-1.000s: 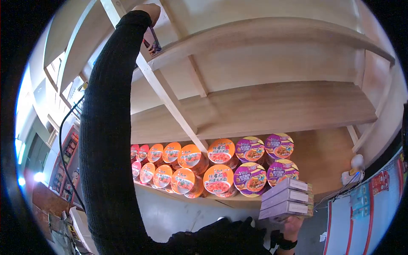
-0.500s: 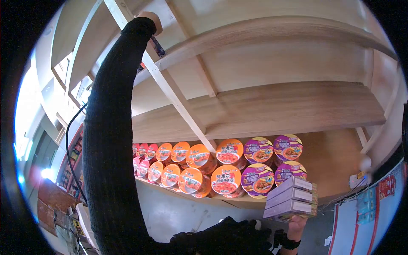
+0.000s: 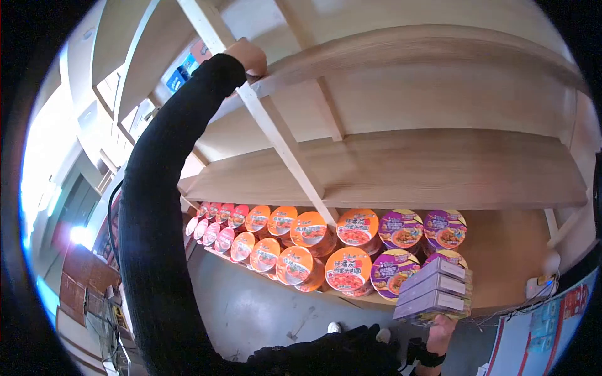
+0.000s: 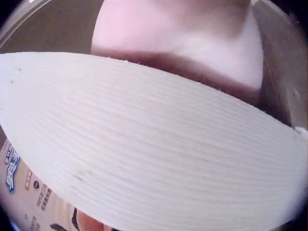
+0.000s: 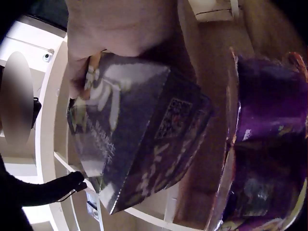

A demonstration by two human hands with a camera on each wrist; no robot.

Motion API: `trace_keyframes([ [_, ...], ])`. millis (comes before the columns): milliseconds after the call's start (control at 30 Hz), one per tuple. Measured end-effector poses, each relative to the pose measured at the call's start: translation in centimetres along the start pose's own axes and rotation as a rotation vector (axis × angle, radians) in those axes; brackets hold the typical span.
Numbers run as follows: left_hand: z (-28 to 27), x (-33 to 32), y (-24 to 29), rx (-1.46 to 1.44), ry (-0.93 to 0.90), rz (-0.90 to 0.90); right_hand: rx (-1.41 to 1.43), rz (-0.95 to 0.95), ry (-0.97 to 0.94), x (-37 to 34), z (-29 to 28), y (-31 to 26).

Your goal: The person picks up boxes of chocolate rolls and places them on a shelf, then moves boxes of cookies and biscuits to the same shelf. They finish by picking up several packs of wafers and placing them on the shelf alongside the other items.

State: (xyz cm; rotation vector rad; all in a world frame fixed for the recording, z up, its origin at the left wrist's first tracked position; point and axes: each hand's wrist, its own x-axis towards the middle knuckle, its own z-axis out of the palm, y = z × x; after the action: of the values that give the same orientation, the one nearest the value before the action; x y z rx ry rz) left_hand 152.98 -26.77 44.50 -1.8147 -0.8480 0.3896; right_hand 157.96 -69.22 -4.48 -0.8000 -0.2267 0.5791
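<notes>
In the head view my left hand [image 3: 249,57] is up at the end of the upper shelf [image 3: 401,47], beside a slanting pale wooden post [image 3: 282,141]. A pale board [image 4: 154,139] crosses the left wrist view in front of that hand [image 4: 178,38]; the fingers and anything in them are hidden. Low on the right, my right hand [image 3: 443,327] grips a stack of three light purple boxes [image 3: 436,291] from below. The right wrist view shows its fingers curled over the edge of the dark-looking printed boxes [image 5: 125,125].
Orange-lidded [image 3: 348,269] and purple-lidded noodle cups [image 3: 395,271] stand in two rows on the lowest shelf, close beside the boxes. A middle shelf [image 3: 439,166] spans above them. Cables [image 3: 517,308] hang at right. A printed package [image 4: 43,207] lies behind the board.
The head view has shifted, with the shelves further right in it. The dark printed item seen under my left hand is now out of sight. My right hand still holds the boxes.
</notes>
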Motion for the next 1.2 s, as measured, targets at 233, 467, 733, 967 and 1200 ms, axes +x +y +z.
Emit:
trace_keyframes([
  [233,0.5,-0.3,0.5,0.003,0.071,0.036,0.0,-0.021,-0.069,0.2,-1.9,2.0],
  [467,1.9,0.6,0.2,0.021,0.154,0.071,-0.024,-0.038,-0.058,-2.3,-5.6,3.7],
  [733,1.1,-0.2,0.4,-0.014,0.23,0.052,-0.035,-0.075,-0.045,-3.0,-6.2,4.3],
  [967,1.0,0.0,0.4,-0.031,0.197,0.067,-0.027,-0.07,-0.05,-2.7,-5.4,4.3],
  [1200,0.3,-0.4,0.7,-0.013,0.144,0.033,-0.01,-0.065,-0.053,-2.7,-5.3,4.2],
])
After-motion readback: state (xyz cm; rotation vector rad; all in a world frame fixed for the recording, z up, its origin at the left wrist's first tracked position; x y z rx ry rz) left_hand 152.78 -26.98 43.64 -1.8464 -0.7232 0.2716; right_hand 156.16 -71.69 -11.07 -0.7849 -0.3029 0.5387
